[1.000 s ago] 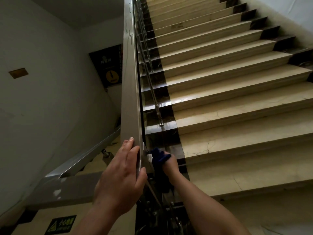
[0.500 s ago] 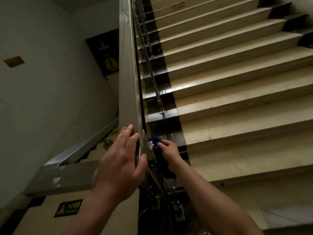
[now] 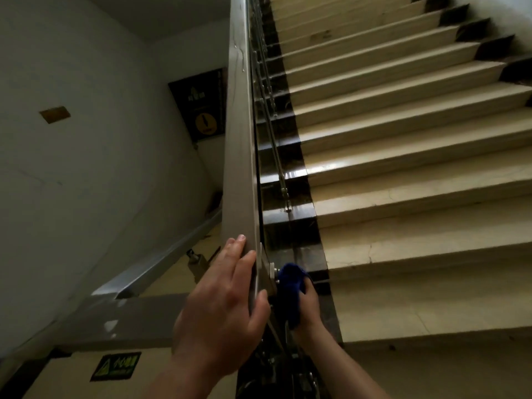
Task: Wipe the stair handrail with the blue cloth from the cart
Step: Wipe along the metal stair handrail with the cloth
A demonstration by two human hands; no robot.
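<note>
The rail (image 3: pixel 240 139) runs straight up the stair, its long axis pointing away. The left hand (image 3: pixel 221 306) lies flat on its lower end, fingers straight uphill, thumb on the right edge, grip unclosed. Just right, beside the rail's underside, the right hand's (image 3: pixel 309 309) grip curls round the bunched, dark blue cloth (image 3: pixel 289 283).

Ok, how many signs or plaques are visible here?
3: a dark poster on the far wall, a small brass plaque on the left wall, a green warning sticker lower left. The handrail may hide others.
</note>
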